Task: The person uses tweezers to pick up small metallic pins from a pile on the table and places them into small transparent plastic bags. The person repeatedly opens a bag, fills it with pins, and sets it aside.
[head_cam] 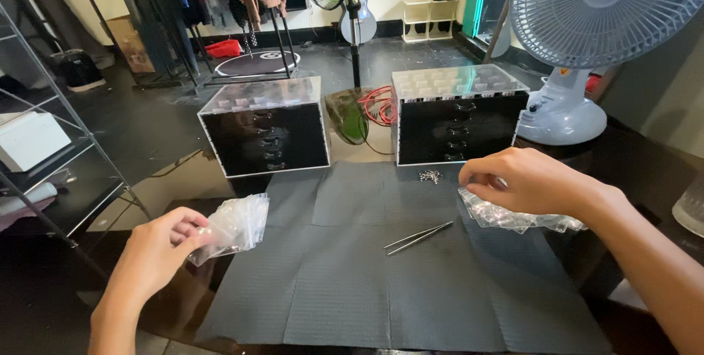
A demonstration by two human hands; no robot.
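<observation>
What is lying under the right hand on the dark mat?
Under the right hand lies a heap of small clear plastic bags, spilling over the dark mat's right edge. The hand covers the heap's top, so whether the fingers pinch anything is hidden.

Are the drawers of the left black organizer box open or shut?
Shut. Every drawer front of the left black clear-topped organizer box sits flush with its face, handles in one column, none pulled out.
</observation>
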